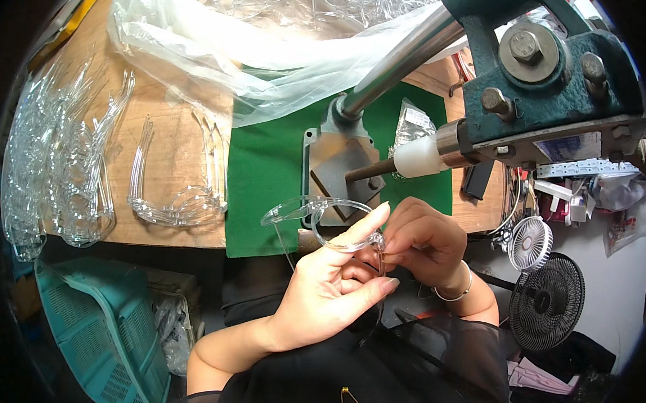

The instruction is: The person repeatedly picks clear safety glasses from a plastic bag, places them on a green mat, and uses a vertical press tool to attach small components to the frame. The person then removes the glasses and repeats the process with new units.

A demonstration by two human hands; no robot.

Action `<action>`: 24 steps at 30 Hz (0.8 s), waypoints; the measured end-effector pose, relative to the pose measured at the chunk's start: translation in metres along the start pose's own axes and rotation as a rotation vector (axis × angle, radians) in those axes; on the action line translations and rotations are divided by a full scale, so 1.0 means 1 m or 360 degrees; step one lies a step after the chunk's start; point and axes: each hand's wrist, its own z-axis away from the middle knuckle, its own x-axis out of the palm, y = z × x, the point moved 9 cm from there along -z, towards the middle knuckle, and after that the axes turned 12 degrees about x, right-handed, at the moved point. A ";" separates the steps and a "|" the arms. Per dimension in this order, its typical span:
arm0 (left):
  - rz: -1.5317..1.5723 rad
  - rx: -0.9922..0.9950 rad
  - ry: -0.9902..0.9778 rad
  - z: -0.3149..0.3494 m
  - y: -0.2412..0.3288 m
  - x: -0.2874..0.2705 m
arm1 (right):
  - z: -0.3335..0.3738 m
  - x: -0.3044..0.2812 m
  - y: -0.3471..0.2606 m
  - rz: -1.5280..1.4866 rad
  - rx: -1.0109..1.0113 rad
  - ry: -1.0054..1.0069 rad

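A clear plastic glasses frame (321, 203) is held over the table's front edge. My left hand (334, 284) is closed round its near side, thumb and fingers at the hinge corner and one temple. The other rim and temple stick out to the left. My right hand (425, 240) pinches at the same hinge corner, fingertips together; whatever is between them is too small to make out. Just beyond the hands stands a green hand press (548, 83) with a metal base (346, 164) on a green mat (261, 182).
One clear glasses frame (183, 211) lies on the wooden table, left of the mat; several more are stacked (66, 169) farther left. A plastic sheet (187, 56) holds frames at the back. A small bag (413, 122) lies behind the press rod. Fans (547, 300) and a teal basket (102, 333) flank me.
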 end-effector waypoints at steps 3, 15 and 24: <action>0.0080 -0.0043 -0.0008 0.001 -0.002 0.001 | 0.001 0.000 0.004 -0.0068 0.0067 -0.0022; 0.0357 -0.0192 -0.0032 0.003 -0.006 0.008 | 0.007 0.000 0.013 -0.0274 0.0098 0.0007; 0.0482 -0.0218 -0.0008 0.004 -0.008 0.007 | 0.008 0.001 0.002 -0.0156 -0.0106 0.0079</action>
